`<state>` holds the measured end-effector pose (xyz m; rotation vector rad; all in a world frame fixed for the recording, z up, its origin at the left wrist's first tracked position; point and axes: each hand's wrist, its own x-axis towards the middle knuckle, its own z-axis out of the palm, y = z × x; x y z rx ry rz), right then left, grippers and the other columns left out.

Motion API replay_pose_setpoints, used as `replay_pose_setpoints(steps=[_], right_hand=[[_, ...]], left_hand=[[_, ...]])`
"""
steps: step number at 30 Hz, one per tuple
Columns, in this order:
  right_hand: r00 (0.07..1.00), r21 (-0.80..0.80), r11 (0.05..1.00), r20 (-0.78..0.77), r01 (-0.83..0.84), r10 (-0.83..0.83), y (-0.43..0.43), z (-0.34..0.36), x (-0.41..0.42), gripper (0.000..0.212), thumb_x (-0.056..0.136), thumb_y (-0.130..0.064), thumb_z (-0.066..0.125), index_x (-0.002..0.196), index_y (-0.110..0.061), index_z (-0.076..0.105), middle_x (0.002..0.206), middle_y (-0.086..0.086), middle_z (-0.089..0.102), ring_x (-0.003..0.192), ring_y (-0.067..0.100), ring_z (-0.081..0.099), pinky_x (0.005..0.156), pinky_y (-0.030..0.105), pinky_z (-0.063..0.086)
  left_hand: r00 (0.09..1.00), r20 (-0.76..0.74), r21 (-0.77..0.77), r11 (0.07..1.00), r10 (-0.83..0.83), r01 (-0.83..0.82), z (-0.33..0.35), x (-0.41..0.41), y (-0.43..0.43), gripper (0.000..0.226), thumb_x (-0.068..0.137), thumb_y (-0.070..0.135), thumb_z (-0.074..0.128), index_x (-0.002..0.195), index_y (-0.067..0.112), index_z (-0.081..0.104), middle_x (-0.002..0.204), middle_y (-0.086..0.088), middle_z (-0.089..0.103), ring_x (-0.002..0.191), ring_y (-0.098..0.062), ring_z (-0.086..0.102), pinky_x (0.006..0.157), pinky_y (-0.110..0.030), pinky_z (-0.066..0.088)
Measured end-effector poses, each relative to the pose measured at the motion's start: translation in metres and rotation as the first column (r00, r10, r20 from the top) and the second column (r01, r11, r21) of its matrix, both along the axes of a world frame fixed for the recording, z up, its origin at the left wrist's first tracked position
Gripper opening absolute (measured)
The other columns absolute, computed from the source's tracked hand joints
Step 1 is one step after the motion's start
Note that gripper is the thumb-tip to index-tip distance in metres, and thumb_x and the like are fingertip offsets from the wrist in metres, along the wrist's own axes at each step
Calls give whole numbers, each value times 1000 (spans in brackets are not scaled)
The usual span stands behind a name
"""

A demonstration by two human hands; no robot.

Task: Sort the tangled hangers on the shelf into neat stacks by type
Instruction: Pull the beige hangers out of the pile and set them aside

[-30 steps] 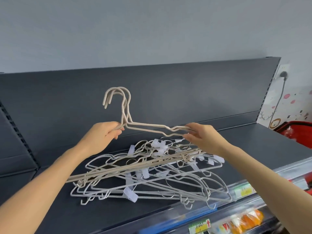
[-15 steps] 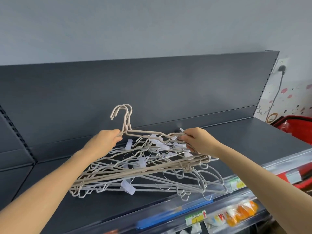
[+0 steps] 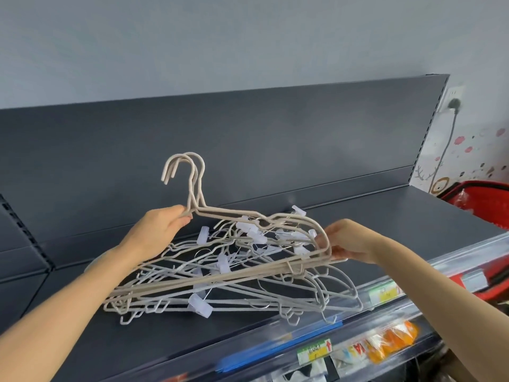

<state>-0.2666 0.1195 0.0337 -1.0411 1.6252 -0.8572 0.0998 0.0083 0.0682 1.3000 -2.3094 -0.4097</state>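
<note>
Left hand (image 3: 162, 230) pinches the beige hangers (image 3: 220, 277) at the neck, mid-frame; right hand (image 3: 349, 241) grips their right-end bend. Thin stiff wire, light, prob. snags w/ the clip hangers (image 3: 199, 306) piled beneath on the shelf (image 3: 413, 224). Neck + end bend look like the best holds.

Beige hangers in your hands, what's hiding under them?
Under the beige hangers lies a tangled pile of white wire hangers with clear clips, on the dark shelf. The left forearm covers part of the pile's left side; the tangle is too crossed to count.
</note>
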Motion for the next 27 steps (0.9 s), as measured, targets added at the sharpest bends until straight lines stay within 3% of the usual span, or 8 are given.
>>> replay_pose_setpoints(steps=[2, 6, 8, 10, 12, 15, 21, 27], right_hand=[[991, -44, 996, 108, 79, -74, -4, 3, -1, 14, 84, 6, 58, 92, 13, 67, 85, 22, 65, 67, 22, 64, 62, 26, 57], [941, -110, 987, 330, 114, -71, -12, 17, 1, 20, 84, 5, 58, 102, 13, 64, 85, 22, 65, 60, 18, 62, 52, 22, 55], [916, -113, 989, 399, 95, -42, -15, 23, 3, 20, 87, 7, 53, 104, 12, 63, 83, 20, 66, 57, 16, 65, 50, 21, 54], [880, -94, 991, 473, 92, -37, -18, 26, 5, 20, 90, 6, 50, 105, 10, 62, 87, 20, 68, 62, 16, 68, 53, 21, 57], [852, -74, 992, 522, 99, -46, -21, 26, 7, 20, 91, 4, 50, 107, 9, 61, 93, 23, 68, 67, 18, 70, 57, 22, 59], [789, -38, 989, 607, 145, -92, -27, 22, 9, 22, 91, 2, 51, 110, 11, 58, 96, 23, 67, 69, 19, 71, 60, 25, 60], [668, 14, 925, 688, 380, -285, -38, 20, 14, 16, 93, 5, 48, 99, 13, 60, 79, 23, 65, 48, 21, 67, 45, 25, 57], [539, 86, 908, 780, 411, -318, -42, 14, 14, 19, 95, 5, 39, 103, 12, 55, 80, 21, 63, 49, 20, 66, 43, 26, 55]], left_hand=[[998, -61, 17, 1000, -10, 11, 3, 0, 0, 20, 96, 26, 51, 77, 26, 58, 102, 9, 67, 88, -5, 62, 84, -32, 49], [998, -60, 42, 999, 1, 1, 8, -2, 2, 22, 96, 24, 51, 76, 19, 60, 83, 5, 67, 52, 3, 49, 57, -19, 36], [998, -70, 55, 998, 9, -5, 10, -3, 4, 24, 95, 26, 51, 84, 10, 65, 68, -1, 61, 51, -2, 45, 55, -22, 34], [997, -76, 54, 998, 17, -12, 10, -4, 3, 31, 95, 30, 51, 85, 3, 64, 70, -18, 60, 56, -11, 41, 58, -29, 33], [997, -71, 52, 998, 22, -18, 11, -4, 4, 33, 95, 31, 50, 84, 2, 63, 66, -17, 55, 55, -15, 38, 57, -31, 32], [995, -91, 28, 999, 31, -29, 12, -4, 3, 34, 94, 36, 49, 84, 7, 62, 78, -20, 63, 63, -31, 51, 63, -40, 44], [995, -102, 4, 1000, 18, -18, 16, -7, 5, 17, 97, 25, 47, 97, 21, 63, 70, -2, 57, 58, -12, 47, 56, -25, 37], [981, -193, -1, 1000, 24, -25, 16, 5, 5, 18, 96, 21, 50, 90, 32, 63, 65, 18, 62, 68, 1, 57, 61, -20, 37]])
